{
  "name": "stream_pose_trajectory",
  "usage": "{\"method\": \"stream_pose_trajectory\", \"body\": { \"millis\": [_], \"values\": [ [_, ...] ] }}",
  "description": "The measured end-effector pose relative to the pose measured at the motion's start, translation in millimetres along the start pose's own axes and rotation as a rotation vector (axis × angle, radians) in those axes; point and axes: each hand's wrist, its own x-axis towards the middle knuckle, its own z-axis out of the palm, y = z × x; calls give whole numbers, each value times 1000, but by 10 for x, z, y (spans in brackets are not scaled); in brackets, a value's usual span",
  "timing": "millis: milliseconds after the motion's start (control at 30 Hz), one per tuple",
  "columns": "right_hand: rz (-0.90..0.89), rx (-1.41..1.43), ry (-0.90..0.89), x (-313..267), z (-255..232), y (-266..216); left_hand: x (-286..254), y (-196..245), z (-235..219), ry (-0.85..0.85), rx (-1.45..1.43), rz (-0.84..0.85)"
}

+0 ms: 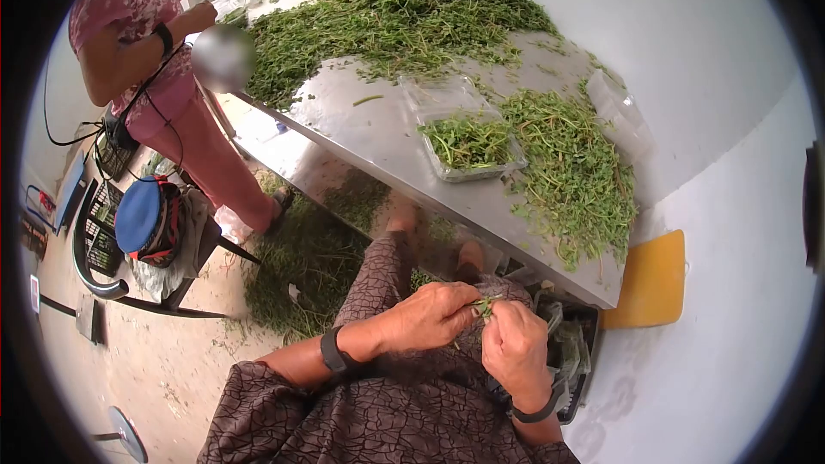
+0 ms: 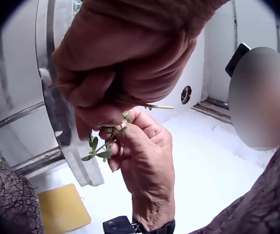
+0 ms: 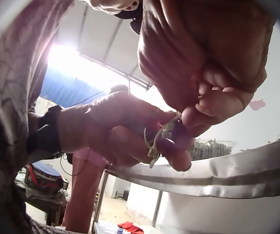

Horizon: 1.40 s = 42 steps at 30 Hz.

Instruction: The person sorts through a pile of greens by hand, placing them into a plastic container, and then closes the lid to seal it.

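Both hands meet over my lap, below the front edge of a steel table (image 1: 378, 155). My left hand (image 1: 434, 314) and my right hand (image 1: 511, 345) both pinch one small green herb sprig (image 1: 485, 303). In the left wrist view the sprig (image 2: 103, 144) has small round leaves and a pale stem and runs from the left hand's curled fingers (image 2: 106, 92) into the right hand (image 2: 142, 156). The right wrist view shows the sprig (image 3: 159, 139) between the two sets of fingertips. Each wrist wears a dark band.
A clear plastic tray (image 1: 468, 142) holding picked herbs sits on the table beside a loose pile of greens (image 1: 576, 172); a large heap (image 1: 387, 9) lies farther back. Another person in pink (image 1: 163, 77) stands at the left. Cuttings cover the ground. A yellow board (image 1: 653, 279) leans by the wall.
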Motion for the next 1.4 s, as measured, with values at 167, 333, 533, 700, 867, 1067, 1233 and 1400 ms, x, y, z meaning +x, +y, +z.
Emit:
{"method": "stream_pose_trajectory", "body": {
  "millis": [167, 333, 533, 700, 867, 1067, 1233, 1400],
  "values": [
    [-38, 32, -1, 21, -5, -22, 14, 21, -125, -182, -101, -170],
    [-73, -53, -73, -29, 28, -5, 16, 104, -114, -143, 78, -71],
    [104, 438, 265, 26, 8, -36, 96, 219, -150, -63, -26, 160],
    [639, 940, 361, 126, -279, -34, 158, 380, -251, -208, -269, 316],
    [219, 785, 477, 245, -119, 12, 319, 537, -257, -18, -658, -187],
    [21, 296, 558, 390, -18, 70, 415, 514, -189, 20, -677, -249],
    [-54, 6, 590, 482, 7, 180, 488, 403, -103, 158, -503, -247],
    [-46, 168, 570, 496, -14, 239, 582, 540, -249, 209, -516, -333]
  ]
}}
